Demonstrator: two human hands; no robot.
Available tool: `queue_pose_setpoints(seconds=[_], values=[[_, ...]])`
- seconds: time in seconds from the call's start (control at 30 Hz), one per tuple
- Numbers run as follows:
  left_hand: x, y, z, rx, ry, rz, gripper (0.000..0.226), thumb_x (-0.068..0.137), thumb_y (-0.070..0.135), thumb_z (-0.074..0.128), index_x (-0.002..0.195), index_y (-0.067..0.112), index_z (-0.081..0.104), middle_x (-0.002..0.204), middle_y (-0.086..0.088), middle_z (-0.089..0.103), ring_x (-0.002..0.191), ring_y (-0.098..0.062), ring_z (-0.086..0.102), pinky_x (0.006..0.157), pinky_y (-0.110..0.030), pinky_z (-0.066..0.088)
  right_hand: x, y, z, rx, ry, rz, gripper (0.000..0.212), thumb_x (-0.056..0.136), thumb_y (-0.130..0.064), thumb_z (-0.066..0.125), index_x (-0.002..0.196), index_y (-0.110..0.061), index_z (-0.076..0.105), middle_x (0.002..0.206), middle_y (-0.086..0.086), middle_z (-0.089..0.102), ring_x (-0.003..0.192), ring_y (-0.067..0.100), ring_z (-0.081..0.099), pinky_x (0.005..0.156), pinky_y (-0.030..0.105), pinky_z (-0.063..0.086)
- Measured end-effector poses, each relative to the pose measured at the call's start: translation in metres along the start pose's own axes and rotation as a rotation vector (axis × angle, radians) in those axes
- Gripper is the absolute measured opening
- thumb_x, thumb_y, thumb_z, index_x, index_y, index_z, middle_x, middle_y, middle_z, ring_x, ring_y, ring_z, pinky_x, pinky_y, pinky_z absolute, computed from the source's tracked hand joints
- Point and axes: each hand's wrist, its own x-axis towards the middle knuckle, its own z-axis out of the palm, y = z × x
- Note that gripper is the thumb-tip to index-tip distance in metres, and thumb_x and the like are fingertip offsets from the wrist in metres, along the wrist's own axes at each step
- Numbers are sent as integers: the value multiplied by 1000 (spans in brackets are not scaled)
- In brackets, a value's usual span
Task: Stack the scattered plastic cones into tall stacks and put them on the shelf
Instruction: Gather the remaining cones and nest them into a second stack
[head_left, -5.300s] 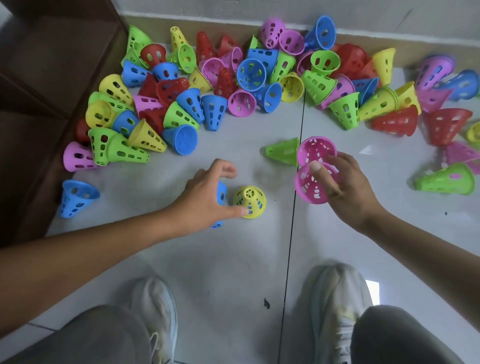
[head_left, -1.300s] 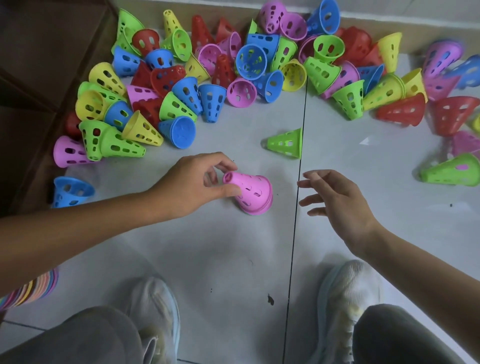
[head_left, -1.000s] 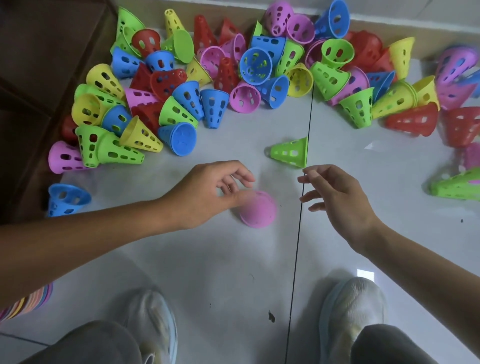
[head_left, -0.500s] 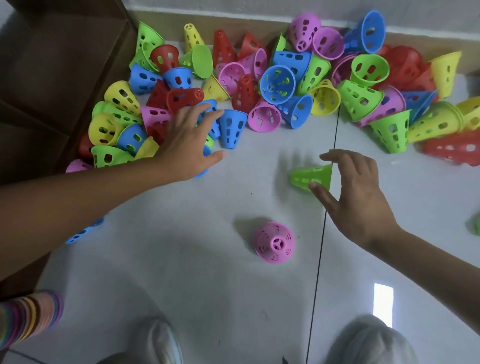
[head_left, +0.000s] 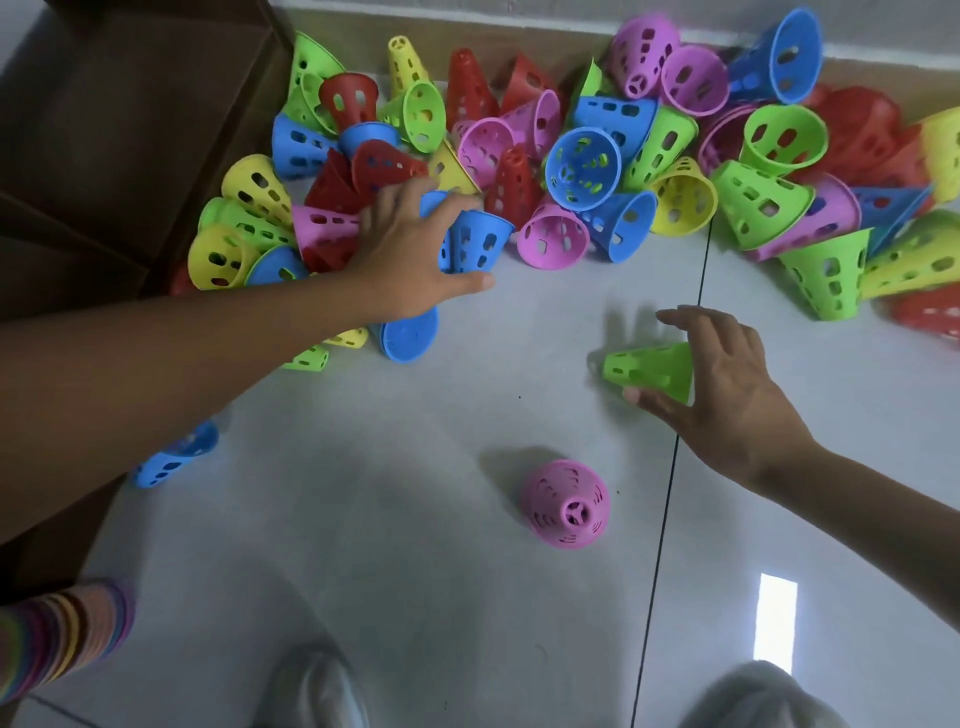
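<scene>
A big heap of perforated plastic cones in red, blue, green, yellow and pink lies along the back wall. My left hand reaches into the heap and grips a blue cone between fingers and thumb. My right hand closes over the wide end of a green cone lying on its side, thumb under it, fingers arched above. A short pink cone stack stands upright and alone on the floor between my arms. The brown shelf is at the left.
A tall multicoloured stack of cones lies at the bottom left edge. A loose blue cone lies by the shelf foot. My shoes are at the bottom. A dark tile joint runs down the grey floor.
My left hand let go of the pink stack, reached into the heap and took a blue cone. My right hand moved forward and closed on the green cone. The view moved closer.
</scene>
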Motion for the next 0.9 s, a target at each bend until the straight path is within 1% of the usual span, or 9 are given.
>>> queue_pose_setpoints(seconds=[0.1,0.23,0.33,0.43,0.57,0.67,0.77,0.87,0.9], values=[[1,1,0,-21,-12,-7,64,77,66,71,126,30,54,138,-6,42,124,-34,39,102,-46,33,0,3,1,-17,-24,-7,68,85,-41,75,142,-20,43,137,4,45,125,27,37,94,35,37],[0,8,3,-9,-65,-52,48,88,50,70,119,17,56,126,-17,46,116,-36,43,98,-43,36,-4,9,2,-78,-56,-28,63,83,-30,77,137,-16,48,134,7,47,118,32,43,94,41,42],[-3,10,0,-89,-78,-57,42,89,42,71,114,12,55,112,-16,49,108,-34,48,93,-44,41,-8,9,-1,-72,-59,-21,63,80,-26,80,135,-15,51,130,8,49,114,34,49,93,41,45],[-10,11,-3,-191,-52,-42,33,91,35,71,110,11,56,111,-13,52,103,-32,52,93,-44,45,-14,3,-8,18,-4,23,63,79,-31,81,133,-15,54,124,6,53,109,29,55,92,35,46],[-32,22,-11,-303,-7,18,30,95,34,66,110,10,56,113,-5,51,94,-22,53,85,-36,45,-24,-21,-20,189,112,95,67,81,-41,77,138,-16,49,122,-3,52,108,11,50,89,18,34],[-54,32,-15,-362,-6,25,28,100,41,56,107,14,51,105,-4,52,84,-19,50,75,-32,38,-33,-46,-28,327,114,128,61,85,-44,72,137,-22,49,121,-8,50,103,6,50,88,19,36],[-74,41,-21,-516,-22,-26,27,100,45,49,95,18,49,84,3,53,73,-14,51,67,-36,39,-43,-68,-30,456,63,104,40,87,-46,69,122,-34,53,114,-8,53,102,5,53,87,19,41],[-93,50,-29,-661,-44,-106,32,101,42,49,101,11,53,84,5,60,77,-12,59,73,-36,48,-55,-83,-26,574,-16,96,35,87,-45,72,116,-33,56,110,-8,57,100,7,56,85,24,43],[-98,53,-31,-691,-49,-133,32,103,40,49,105,8,54,85,6,60,77,-6,60,73,-30,48,-59,-87,-25,599,-34,91,37,86,-47,74,115,-33,57,109,-8,58,98,8,56,84,25,43]])
